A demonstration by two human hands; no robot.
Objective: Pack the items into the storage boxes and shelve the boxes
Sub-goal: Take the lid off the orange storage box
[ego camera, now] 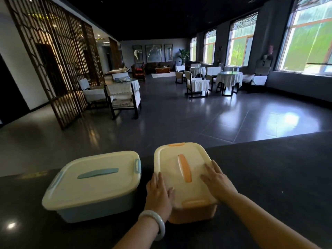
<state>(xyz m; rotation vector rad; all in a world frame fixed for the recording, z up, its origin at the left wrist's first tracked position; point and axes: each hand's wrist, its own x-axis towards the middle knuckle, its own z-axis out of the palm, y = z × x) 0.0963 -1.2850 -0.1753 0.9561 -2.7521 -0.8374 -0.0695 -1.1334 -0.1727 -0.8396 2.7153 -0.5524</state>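
One head-worn wide-angle view looks forward and slightly down from above a dark counter (pixel 269 177), which fills the lower third of the frame. Close below the lens, at lower centre, sit two lidded storage boxes (pixel 93 184), near enough that both forearms enter from the bottom edge. Beyond the counter's far edge, the upper two thirds take in a long dining room: a lattice screen (pixel 53 56) at upper left and windows (pixel 309 38) at upper right, bowed by the lens.

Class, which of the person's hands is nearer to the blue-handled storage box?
Left. The left hand rests on the orange-handled storage box at its edge facing the blue-handled storage box; the right hand lies on the lid's far side, beyond the orange handle.
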